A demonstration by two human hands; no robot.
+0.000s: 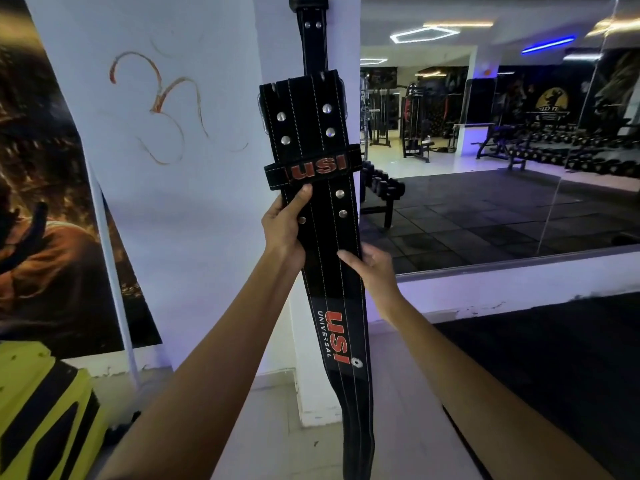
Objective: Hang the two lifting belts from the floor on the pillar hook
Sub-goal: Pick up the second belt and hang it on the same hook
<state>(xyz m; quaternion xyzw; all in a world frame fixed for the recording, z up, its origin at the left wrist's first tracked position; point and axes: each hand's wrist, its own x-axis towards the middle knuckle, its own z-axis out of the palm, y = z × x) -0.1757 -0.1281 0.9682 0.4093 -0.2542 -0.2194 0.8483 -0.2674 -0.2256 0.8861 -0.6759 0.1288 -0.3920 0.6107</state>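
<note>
The white pillar [194, 202] fills the middle of my view, its right edge running straight down behind the belts, and to the right of that edge a big mirror [502, 150] shows the gym floor with racks and benches, so the open room lies at about 3 o'clock and below, over the pale floor tiles [398, 393] and the dark mat [554, 375]. At 9 o'clock a poster [45, 202] covers the wall, and something yellow and black [41, 410] sits low at 7 o'clock, close by my left forearm. One black belt [313, 36] hangs flat against the pillar's corner at 12 o'clock; its top runs out of the picture, so I cannot see what it hangs from. In front of it I hold the second belt [325, 278] upright, a wide black one with silver rivets, white stitching and red lettering; its buckle end overlaps the lower part of the hanging belt, and its tail drops past my wrists toward 6 o'clock and out of view. My left hand [285, 226] has a clenched grip on the belt's left edge, thumb laid across the front just under the lettered loop [311, 169]. My right hand [370, 268] grasps the right edge a little lower, thumb on the front face, fingers wrapped behind. Both grips sit near the middle of the view, below the loop and above the printed logo.
</note>
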